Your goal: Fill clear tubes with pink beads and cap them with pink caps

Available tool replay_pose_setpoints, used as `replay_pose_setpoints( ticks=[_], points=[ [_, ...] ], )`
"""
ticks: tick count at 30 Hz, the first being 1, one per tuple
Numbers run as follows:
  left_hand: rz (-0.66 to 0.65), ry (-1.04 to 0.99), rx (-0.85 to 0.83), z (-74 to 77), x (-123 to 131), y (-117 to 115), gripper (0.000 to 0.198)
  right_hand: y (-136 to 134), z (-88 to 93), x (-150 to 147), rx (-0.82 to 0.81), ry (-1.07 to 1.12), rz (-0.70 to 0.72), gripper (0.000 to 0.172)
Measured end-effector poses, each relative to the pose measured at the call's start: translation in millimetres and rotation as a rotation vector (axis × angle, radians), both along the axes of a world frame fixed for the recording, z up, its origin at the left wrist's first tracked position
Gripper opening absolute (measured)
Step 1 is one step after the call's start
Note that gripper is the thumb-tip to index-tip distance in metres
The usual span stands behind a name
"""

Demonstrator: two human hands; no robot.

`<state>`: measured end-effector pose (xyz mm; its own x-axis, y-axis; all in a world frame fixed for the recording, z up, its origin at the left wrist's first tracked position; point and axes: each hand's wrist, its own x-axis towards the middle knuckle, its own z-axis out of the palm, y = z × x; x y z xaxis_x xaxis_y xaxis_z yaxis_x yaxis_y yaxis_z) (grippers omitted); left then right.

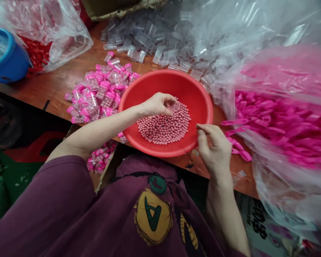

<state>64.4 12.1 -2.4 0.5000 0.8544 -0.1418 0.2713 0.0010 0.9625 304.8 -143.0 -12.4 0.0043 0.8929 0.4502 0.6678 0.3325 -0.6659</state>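
Note:
A red plastic bowl (200,89) holds a heap of small pink beads (163,130). My left hand (157,104) reaches over the bowl, its fingers curled round a small clear plastic container (171,105) just above the beads; the fingers partly cover it. At the bowl's right rim, my right hand (216,144) is closed, thumb and forefinger pinched together. Whatever sits between those fingertips, if anything, is too small to tell. Several loose bright pink plastic caps with long tabs (242,151) lie just right of that hand.
Filled bead containers with pink caps (104,89) are piled left of the bowl, more in a box (100,159) below. Empty clear containers (149,39) spread behind. A plastic bag of pink caps (283,128) stands right. A blue bucket (8,67) and red pieces (37,51) are far left.

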Motion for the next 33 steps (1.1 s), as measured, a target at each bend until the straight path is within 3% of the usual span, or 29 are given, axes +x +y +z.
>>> replay_pose_setpoints(
  ticks=[2, 4, 6, 9, 11, 13, 16, 18, 21, 24, 27, 29, 31, 33],
  points=[
    [-0.015, -0.135, -0.062, -0.9, 10, -5, 0.04, -1, -7.6, -4, 0.021, -0.072, 0.026, 0.024],
    [-0.042, -0.097, -0.034, -0.9, 12, -6, 0.043, -1, -15.3, -8, 0.049, -0.115, 0.015, 0.024],
    [-0.064, 0.145, 0.113, 0.6, 7, -3, 0.043, -1, -22.0, -13, 0.074, -0.141, -0.013, 0.024],
    [-0.088, 0.708, 0.417, 1.9, -10, 5, 0.032, -2, -28.1, -19, 0.106, -0.146, -0.032, 0.027],
    [-0.124, 0.985, 0.519, -2.4, -21, 9, 0.041, -4, -29.8, -23, 0.092, -0.136, -0.044, 0.031],
    [-0.155, 1.079, 0.538, -11.1, -28, 12, 0.057, -6, -31.2, -25, 0.039, -0.141, -0.054, 0.034],
    [-0.197, 1.047, 0.542, -24.1, -20, 15, 0.076, -7, -34.5, -27, -0.007, -0.149, -0.051, 0.037],
    [-0.23, 1.05, 0.528, -27.6, -5, 16, 0.076, -7, -36.0, -29, -0.002, -0.149, -0.05, 0.037],
    [-0.309, 1.066, 0.514, -28.8, 28, 13, 0.054, -9, -35.5, -33, -0.017, -0.155, -0.049, 0.037],
    [-0.361, 0.953, 0.522, -32.8, 59, 3, 0.032, -12, -35.5, -26, 0.031, -0.096, -0.054, 0.035],
    [-0.329, 0.77, 0.473, -35.3, 80, -11, 0.017, -11, -43.2, 12, 0.102, -0.002, -0.268, 0.036],
    [-0.247, 0.584, 0.318, -31.1, 86, -18, 0.012, -6, -52.9, 53, 0.099, 0.031, -0.471, 0.039],
    [-0.132, 0.322, 0.099, -21.8, 87, -23, 0.013, 3, -63.7, 93, 0.024, 0.03, -0.705, 0.034],
    [-0.026, 0.067, -0.077, -9.9, 83, -27, 0.019, 15, -73.0, 122, -0.121, -0.049, -0.792, 0.035]
  ],
)
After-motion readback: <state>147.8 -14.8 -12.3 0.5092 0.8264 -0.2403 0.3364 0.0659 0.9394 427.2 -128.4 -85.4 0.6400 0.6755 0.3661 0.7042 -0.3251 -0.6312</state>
